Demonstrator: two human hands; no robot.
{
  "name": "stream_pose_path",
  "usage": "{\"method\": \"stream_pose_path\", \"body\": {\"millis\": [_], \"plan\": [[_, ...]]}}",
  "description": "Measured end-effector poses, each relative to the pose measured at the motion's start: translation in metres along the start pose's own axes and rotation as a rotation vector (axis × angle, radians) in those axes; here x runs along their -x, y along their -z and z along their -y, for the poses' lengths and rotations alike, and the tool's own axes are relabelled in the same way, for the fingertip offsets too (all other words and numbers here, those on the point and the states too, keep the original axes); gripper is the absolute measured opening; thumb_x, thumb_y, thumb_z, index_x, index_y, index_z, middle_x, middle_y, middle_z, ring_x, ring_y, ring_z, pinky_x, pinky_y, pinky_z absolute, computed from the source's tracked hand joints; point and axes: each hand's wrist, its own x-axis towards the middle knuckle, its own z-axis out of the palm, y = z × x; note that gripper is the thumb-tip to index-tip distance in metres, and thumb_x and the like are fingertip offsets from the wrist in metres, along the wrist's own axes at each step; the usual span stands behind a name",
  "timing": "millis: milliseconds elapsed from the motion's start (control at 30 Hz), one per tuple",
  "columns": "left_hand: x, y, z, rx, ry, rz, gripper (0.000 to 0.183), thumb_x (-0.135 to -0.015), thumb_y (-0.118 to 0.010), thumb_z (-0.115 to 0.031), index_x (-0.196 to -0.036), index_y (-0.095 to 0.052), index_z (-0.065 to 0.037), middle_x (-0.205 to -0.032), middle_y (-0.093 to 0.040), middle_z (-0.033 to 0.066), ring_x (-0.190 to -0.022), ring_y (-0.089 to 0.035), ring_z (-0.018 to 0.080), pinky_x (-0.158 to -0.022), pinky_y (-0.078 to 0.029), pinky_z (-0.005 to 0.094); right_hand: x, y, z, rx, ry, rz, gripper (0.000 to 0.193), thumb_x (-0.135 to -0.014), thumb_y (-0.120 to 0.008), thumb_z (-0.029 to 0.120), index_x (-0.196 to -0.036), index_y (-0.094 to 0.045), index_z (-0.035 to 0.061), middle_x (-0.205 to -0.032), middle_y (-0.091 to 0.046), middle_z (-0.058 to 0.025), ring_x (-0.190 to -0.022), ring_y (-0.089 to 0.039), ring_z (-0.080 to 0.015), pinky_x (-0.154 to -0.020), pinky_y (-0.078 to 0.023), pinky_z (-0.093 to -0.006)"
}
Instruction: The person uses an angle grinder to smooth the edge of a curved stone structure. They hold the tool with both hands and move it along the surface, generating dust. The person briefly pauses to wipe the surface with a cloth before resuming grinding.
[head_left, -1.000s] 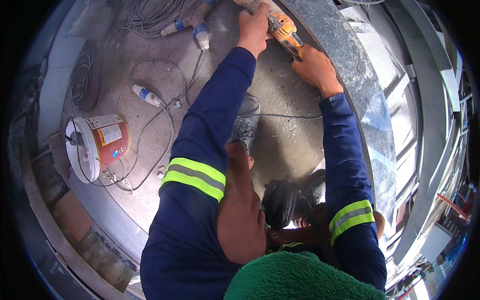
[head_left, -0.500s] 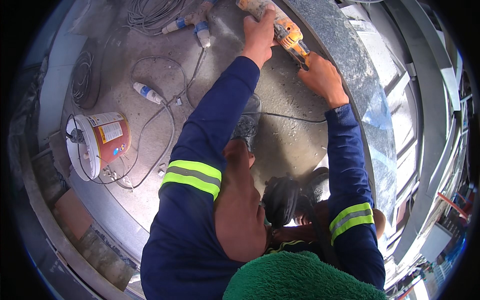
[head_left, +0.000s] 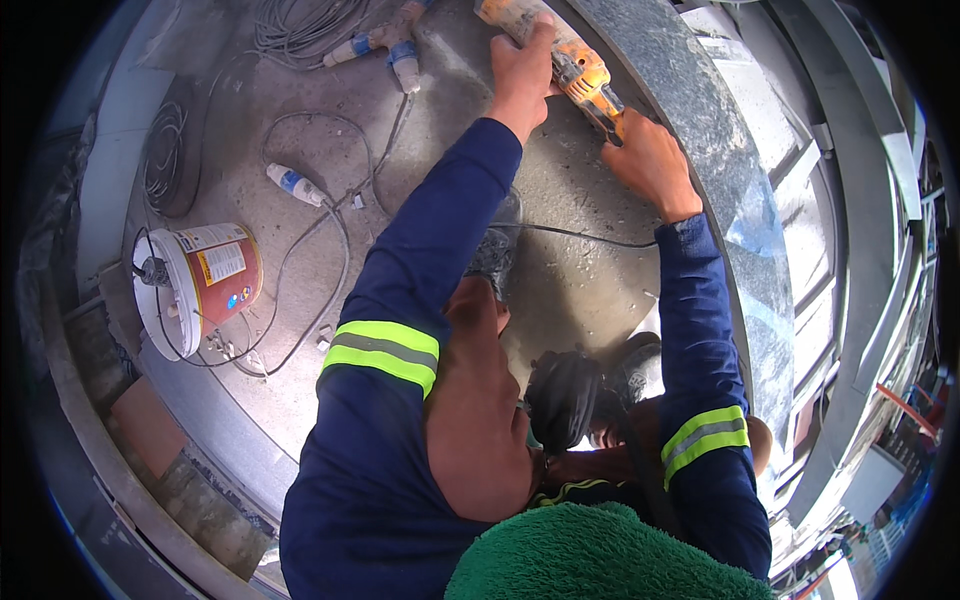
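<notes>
A dusty orange power tool [head_left: 580, 72] with a long body lies along the inner side of a curved grey stone edge, at the top right of the view. Its front end is cut off by the picture's upper rim, so I cannot tell what is fitted there. My left hand [head_left: 522, 75] wraps round the front part of the body. Farther back, my right hand [head_left: 652, 160] is closed round the rear handle. A thin black cable [head_left: 575, 233] crosses the floor to my right forearm.
The curved stone ledge [head_left: 735, 130] runs down the right. Left on the floor are a tipped white-and-red bucket [head_left: 228, 270], a blue-and-white plug connector [head_left: 297, 186], looping cables and a multi-way connector [head_left: 403, 62]. My boot [head_left: 497, 245] stands between my arms; black gear [head_left: 562, 400] lies by my legs.
Both hands and the power tool have shifted very slightly right and down. My grip on it is unchanged.
</notes>
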Motion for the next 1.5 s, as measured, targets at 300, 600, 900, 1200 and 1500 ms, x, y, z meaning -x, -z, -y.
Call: {"method": "stream_pose_path", "body": {"millis": [300,600,900,1200,1500], "plan": [[-0.043,0.012,0.006,-0.184,0.113,-0.061,0.075,-0.108,-0.058,-0.047,-0.167,-0.029,-0.01,-0.16,-0.044,0.0165,-0.138,-0.054,0.0324,-0.101,-0.057,0.046,-0.027,-0.005,0.007,-0.059,0.007,-0.016,0.039,-0.089,-0.068,0.024,-0.121,-0.07,0.0005,-0.11,-0.076,-0.0281,-0.107,-0.074,-0.0456,-0.096,-0.057,-0.0543],[-0.074,0.034,0.026,-0.341,-0.01,-0.035,0.071,-0.11,-0.052,-0.044,-0.166,-0.031,-0.007,-0.162,-0.044,0.0184,-0.141,-0.053,0.034,-0.105,-0.056,0.0459,-0.04,-0.008,0.009,-0.074,0.007,-0.021,0.047,-0.088,-0.069,0.027,-0.123,-0.067,-0.0042,-0.111,-0.075,-0.0314,-0.11,-0.072,-0.0467,-0.099,-0.055,-0.0526],[-0.059,0.02,0.018,-0.146,0.09,-0.044,0.063,-0.112,-0.049,-0.041,-0.162,-0.035,-0.007,-0.155,-0.049,0.0181,-0.138,-0.055,0.032,-0.094,-0.063,0.0445,-0.032,-0.006,0.009,-0.045,-0.008,-0.025,0.04,-0.088,-0.069,0.025,-0.121,-0.071,0.0014,-0.109,-0.077,-0.0263,-0.108,-0.074,-0.0444,-0.096,-0.057,-0.0537],[-0.024,0.013,0.005,0.003,0.028,0.085,0.064,-0.103,-0.073,-0.039,-0.139,-0.041,0.004,-0.127,-0.063,0.0181,-0.107,-0.073,0.0287,-0.084,-0.064,0.0593,-0.013,-0.007,0.0,-0.015,0.003,-0.017,0.038,-0.088,-0.069,0.025,-0.117,-0.069,0.0001,-0.106,-0.077,-0.0271,-0.104,-0.075,-0.0448,-0.093,-0.058,-0.0532],[-0.002,0.001,-0.011,0.033,0.031,0.048,0.061,-0.103,-0.073,-0.037,-0.139,-0.044,0.002,-0.126,-0.065,0.0164,-0.105,-0.074,0.0278,-0.084,-0.064,0.0601,-0.003,-0.003,0.002,-0.02,-0.027,-0.009,0.041,-0.087,-0.068,0.024,-0.12,-0.068,-0.0003,-0.107,-0.076,-0.0284,-0.105,-0.074,-0.0449,-0.094,-0.058,-0.0538]]}}
